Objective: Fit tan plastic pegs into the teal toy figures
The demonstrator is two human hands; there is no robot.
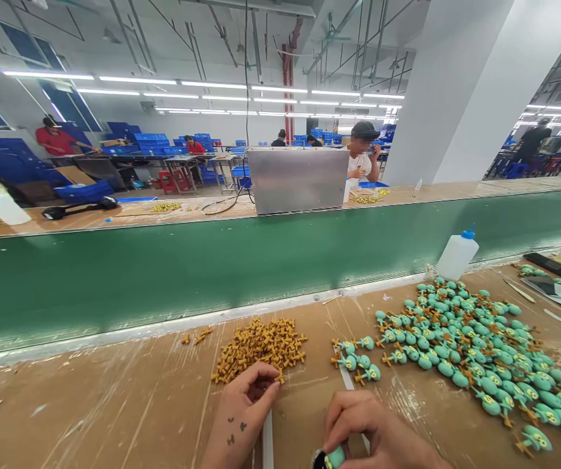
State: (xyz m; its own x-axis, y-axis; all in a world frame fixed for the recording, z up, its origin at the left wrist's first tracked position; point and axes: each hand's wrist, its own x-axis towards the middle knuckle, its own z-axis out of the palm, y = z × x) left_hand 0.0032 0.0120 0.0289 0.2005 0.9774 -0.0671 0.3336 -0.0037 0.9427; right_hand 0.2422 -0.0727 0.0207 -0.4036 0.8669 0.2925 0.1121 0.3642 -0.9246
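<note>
My left hand (244,413) is at the near edge of a pile of small brown cross-shaped pieces (256,342). Its thumb and forefinger are pinched on one brown cross-shaped piece (280,377). At the bottom edge of the view, my right hand (375,430) closes its fingers on a mint-green figure head (335,457) with yellow eyes. A dark round thing (318,459) touches or sits just beside this head; its kind is cut off by the frame. Right of my hands spreads a heap of green heads joined to brown pieces (461,332), with several more in a small group (356,358).
A green belt (187,267) runs across beyond the brown-covered table (90,404). A white squeeze bottle (457,255) with a blue cap stands behind the heap. Tools and a sheet (556,293) lie at far right. A metal box (300,181) and a co-worker (362,159) are across the belt.
</note>
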